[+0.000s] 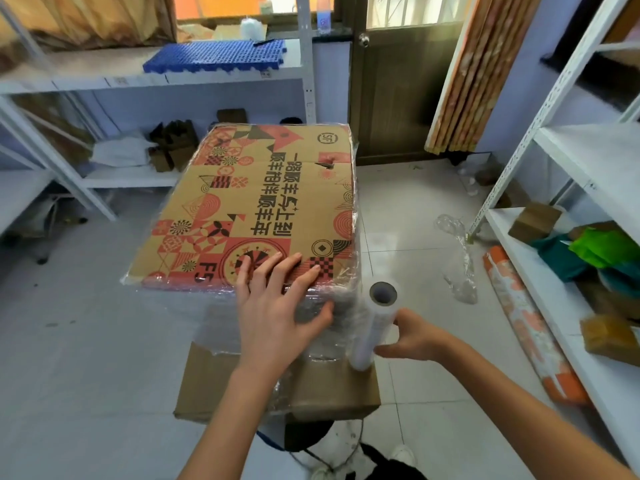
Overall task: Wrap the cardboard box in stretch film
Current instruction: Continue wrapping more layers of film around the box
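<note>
Head view: film-wrapped cardboard box (263, 202)

Both bare forearms reach forward from the bottom edge. The left hand (273, 306) lies flat, palm down, fingers straight and spread, thumb splayed out to the right. The right hand (412, 337) sits lower and to the right, fingers curled inward in a grip.

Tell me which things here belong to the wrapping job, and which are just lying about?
In use:
printed brown cardboard box
white roll of clear stretch film
left hand
right hand

Lying about:
blue plastic grid mat
crumpled clear film scrap
orange patterned roll
</note>
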A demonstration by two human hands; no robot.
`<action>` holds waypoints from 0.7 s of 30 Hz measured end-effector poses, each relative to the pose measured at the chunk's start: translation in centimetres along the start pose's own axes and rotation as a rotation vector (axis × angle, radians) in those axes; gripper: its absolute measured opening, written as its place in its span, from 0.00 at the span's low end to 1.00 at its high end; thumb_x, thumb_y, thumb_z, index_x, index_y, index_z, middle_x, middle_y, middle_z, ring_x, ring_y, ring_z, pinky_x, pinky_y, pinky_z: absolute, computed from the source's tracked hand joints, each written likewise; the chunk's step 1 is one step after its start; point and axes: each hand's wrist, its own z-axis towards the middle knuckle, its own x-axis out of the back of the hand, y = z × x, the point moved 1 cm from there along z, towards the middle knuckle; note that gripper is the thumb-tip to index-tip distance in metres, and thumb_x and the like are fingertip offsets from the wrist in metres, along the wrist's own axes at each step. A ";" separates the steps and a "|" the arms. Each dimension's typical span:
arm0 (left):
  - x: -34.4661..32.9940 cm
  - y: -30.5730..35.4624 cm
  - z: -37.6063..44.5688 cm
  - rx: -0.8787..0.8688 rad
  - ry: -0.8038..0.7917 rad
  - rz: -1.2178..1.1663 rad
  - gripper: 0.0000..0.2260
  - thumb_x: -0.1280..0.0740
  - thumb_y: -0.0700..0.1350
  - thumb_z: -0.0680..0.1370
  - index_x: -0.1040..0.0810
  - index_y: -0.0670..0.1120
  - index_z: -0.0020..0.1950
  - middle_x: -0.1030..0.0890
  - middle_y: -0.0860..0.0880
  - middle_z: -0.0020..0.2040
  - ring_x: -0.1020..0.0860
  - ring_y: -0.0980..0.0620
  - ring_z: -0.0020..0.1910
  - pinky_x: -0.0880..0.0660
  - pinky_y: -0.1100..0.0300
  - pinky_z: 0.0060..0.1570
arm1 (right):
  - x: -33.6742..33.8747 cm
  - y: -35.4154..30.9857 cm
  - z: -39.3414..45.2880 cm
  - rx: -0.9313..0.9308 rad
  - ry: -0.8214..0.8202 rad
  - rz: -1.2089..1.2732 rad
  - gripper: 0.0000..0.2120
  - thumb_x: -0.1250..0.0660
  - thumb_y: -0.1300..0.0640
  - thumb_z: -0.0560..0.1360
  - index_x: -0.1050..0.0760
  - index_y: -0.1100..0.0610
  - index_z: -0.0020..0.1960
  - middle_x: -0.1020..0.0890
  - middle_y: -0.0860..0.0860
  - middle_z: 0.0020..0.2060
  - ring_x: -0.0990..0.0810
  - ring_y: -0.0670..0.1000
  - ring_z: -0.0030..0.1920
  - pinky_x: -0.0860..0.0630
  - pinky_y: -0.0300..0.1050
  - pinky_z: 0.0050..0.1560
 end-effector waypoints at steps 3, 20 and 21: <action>0.0 2.3 0.0 0.070 -0.022 0.053 0.24 0.37 0.65 0.70 0.19 0.48 0.54 0.22 0.46 0.60 0.29 0.44 0.66 0.48 0.39 0.72 | 1.0 0.0 0.3 0.059 -0.045 -0.056 0.24 0.22 0.58 0.66 0.25 0.50 0.59 0.20 0.48 0.55 0.22 0.45 0.57 0.25 0.45 0.62; -2.5 8.6 -0.8 0.742 0.071 -0.071 0.25 0.36 0.65 0.68 0.32 0.58 0.62 0.47 0.49 0.77 0.60 0.54 0.76 0.51 0.41 0.71 | 1.5 1.3 2.7 0.195 -0.276 0.016 0.34 0.20 0.49 0.57 0.30 0.38 0.59 0.22 0.40 0.54 0.23 0.43 0.55 0.25 0.46 0.58; -2.4 8.6 -0.8 0.749 0.066 -0.079 0.26 0.37 0.66 0.68 0.32 0.57 0.62 0.48 0.50 0.77 0.60 0.54 0.76 0.50 0.42 0.71 | 1.6 1.4 2.7 0.197 -0.287 0.037 0.31 0.20 0.52 0.58 0.29 0.38 0.56 0.21 0.40 0.52 0.22 0.42 0.53 0.24 0.44 0.57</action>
